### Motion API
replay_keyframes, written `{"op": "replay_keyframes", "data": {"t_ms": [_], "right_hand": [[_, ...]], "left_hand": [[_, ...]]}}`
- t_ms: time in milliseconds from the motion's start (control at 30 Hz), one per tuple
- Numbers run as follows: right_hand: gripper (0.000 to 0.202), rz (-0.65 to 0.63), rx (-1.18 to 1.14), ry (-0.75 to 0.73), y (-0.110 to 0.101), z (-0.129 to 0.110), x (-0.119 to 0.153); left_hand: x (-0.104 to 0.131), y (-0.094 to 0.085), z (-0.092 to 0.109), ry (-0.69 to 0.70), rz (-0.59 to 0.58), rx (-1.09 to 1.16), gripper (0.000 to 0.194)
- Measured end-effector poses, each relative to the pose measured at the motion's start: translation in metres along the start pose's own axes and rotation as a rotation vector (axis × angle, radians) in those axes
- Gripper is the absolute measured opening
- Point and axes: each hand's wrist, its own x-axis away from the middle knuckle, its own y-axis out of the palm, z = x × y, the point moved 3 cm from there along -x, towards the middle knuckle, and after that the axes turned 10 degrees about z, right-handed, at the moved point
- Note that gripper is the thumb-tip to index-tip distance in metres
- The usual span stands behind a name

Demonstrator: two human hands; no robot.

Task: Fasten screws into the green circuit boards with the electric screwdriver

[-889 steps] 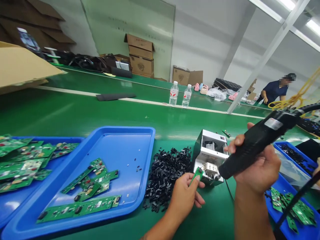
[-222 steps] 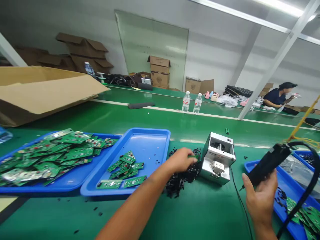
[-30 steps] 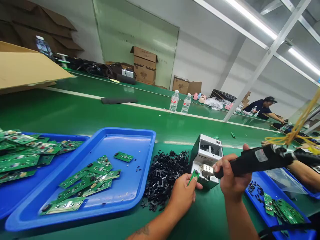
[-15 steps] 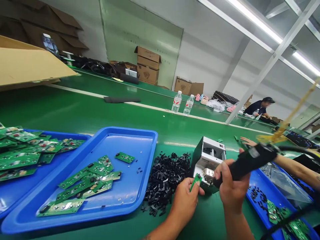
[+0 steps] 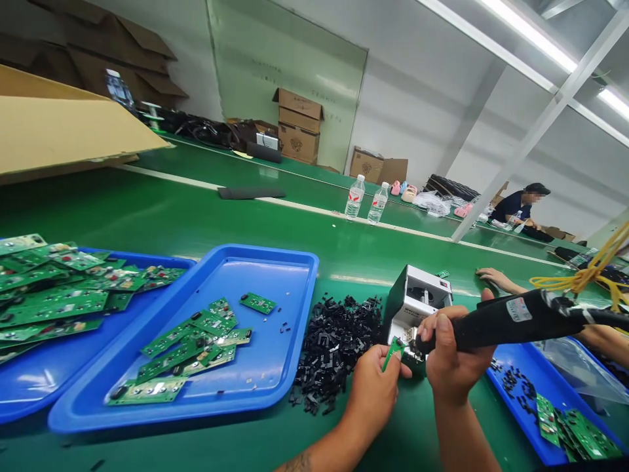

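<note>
My left hand (image 5: 372,390) pinches a small green circuit board (image 5: 392,354) between thumb and fingers, tilted upright. My right hand (image 5: 455,370) is wrapped round a black electric screwdriver (image 5: 491,326), held almost level with its nose pointing left. The nose is at the board's upper end; whether the bit touches it is hidden. Just behind both hands stands a white and black screw feeder (image 5: 397,298), partly covered by them. Left of my left hand lies a heap of small black plastic parts (image 5: 339,347).
A blue tray (image 5: 265,259) holds several circuit boards; another blue tray (image 5: 37,393) at far left is piled with more. On the right, a blue tray (image 5: 523,426) carries black parts and boards. A co-worker's hand (image 5: 496,278) reaches in there. Two water bottles (image 5: 354,196) stand behind.
The screwdriver has swung more level, its nose coming left to the circuit board in my left hand. The whole view has shifted slightly. Both hands keep their holds.
</note>
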Motion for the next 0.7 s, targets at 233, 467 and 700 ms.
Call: {"op": "replay_keyframes", "data": {"t_ms": [233, 467, 700], "right_hand": [[0.055, -0.087, 0.029, 0.067, 0.002, 0.006, 0.003], [0.051, -0.112, -0.013, 0.104, 0.003, 0.013, 0.004], [0.069, -0.061, 0.032, 0.033, -0.012, 0.003, -0.004]], "left_hand": [[0.001, -0.001, 0.002, 0.019, 0.003, -0.008, 0.031], [0.001, -0.003, 0.004, 0.022, -0.01, -0.012, 0.033], [-0.001, -0.003, 0.003, -0.009, -0.03, -0.004, 0.029]]}}
